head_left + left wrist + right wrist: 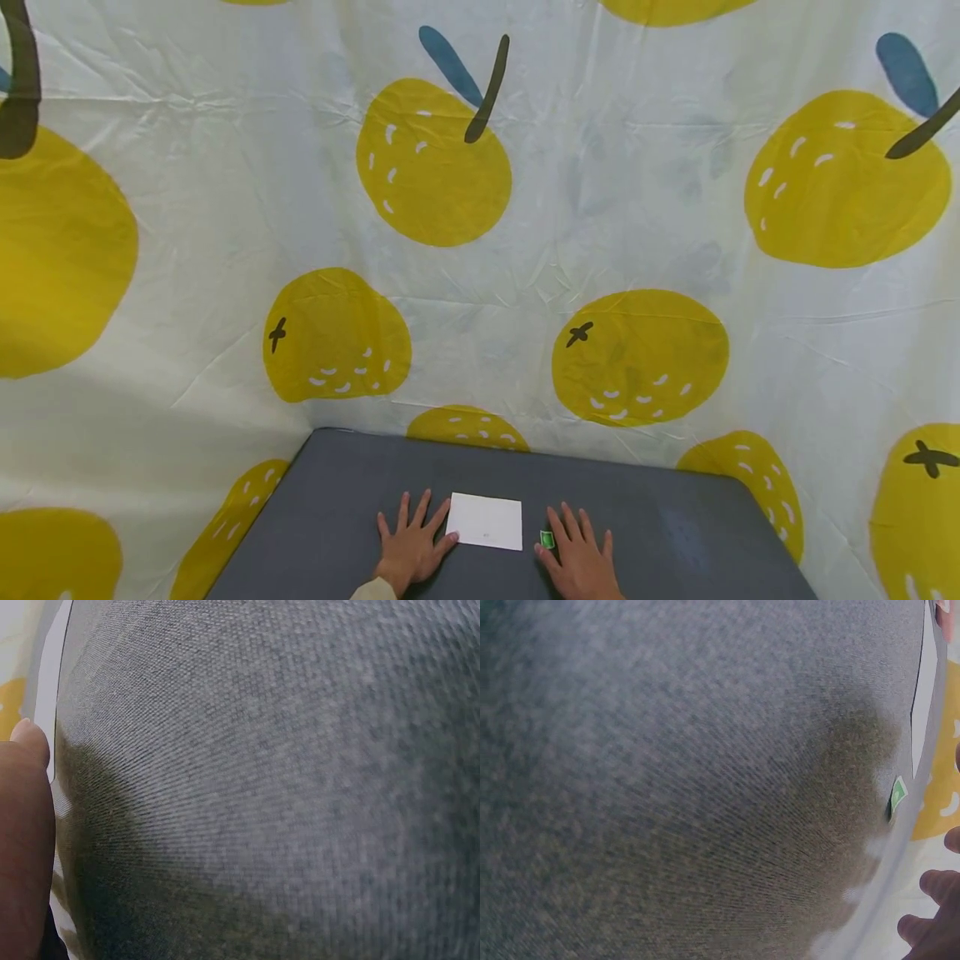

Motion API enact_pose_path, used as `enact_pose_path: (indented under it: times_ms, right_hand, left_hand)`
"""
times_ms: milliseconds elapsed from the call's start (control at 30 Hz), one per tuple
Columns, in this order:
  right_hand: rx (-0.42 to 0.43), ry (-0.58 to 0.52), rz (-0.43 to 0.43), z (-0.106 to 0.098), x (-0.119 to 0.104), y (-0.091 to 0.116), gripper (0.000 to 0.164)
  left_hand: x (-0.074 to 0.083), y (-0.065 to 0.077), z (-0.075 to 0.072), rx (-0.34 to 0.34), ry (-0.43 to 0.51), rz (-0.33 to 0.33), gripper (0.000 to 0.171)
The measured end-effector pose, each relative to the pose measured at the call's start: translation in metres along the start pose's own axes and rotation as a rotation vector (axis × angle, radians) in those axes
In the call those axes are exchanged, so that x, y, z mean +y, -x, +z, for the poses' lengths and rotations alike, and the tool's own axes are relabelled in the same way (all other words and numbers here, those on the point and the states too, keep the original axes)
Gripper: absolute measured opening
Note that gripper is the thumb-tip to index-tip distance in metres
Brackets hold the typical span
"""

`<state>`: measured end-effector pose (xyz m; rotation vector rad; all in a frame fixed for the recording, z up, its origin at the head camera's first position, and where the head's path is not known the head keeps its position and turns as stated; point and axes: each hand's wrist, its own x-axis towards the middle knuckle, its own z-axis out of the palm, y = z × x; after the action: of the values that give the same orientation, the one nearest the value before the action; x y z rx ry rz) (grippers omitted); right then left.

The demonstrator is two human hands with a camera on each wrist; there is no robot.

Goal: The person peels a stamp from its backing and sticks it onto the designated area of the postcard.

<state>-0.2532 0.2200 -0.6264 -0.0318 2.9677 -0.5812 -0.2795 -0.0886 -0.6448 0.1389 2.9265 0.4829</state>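
Resting on one grey tabletop (pixel 345 475) are two hands, one white card (pixel 485 518) and one small green stamp (pixel 547 540). The left hand (pixel 411 550) lies palm down with its fingers spread; its thumb meets the card's lower left corner, and its index fingertip comes up to the card's left edge, though whether that fingertip touches I cannot tell. The right hand (pixel 581 562) also lies palm down, fingers apart and thumb held out to the side. The card lies between the two hands, closer to the left. The stamp sits right of the card, apart from it, in the gap between the right thumb and index finger; contact with the thumb cannot be made out. One pale sleeve (pixel 375 591) shows at the left wrist. Behind hangs a white curtain (pixel 217 217) printed with twelve yellow fruits (pixel 435 175), four of them in full.
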Motion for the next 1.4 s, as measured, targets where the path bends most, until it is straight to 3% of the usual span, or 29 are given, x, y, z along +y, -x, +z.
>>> enact_pose_path:
  times_ms: [433,967,1400]
  right_hand:
    - [-0.019,0.006,0.005,0.0059,0.0028,0.0005,0.078]
    - [-0.013,-0.005,-0.001,0.0083,0.0043,-0.0003,0.077]
    - [0.023,-0.028,-0.069,0.0016,0.0094,0.0013,0.070]
  left_hand:
    - [-0.0032,-0.0060,0.0070,0.003,-0.017,-0.020,0.070]
    - [-0.0007,-0.0020,0.0002,0.000,0.003,-0.013,0.068]
    - [0.0000,-0.0037,-0.0012,-0.037,0.061,-0.006,0.062]
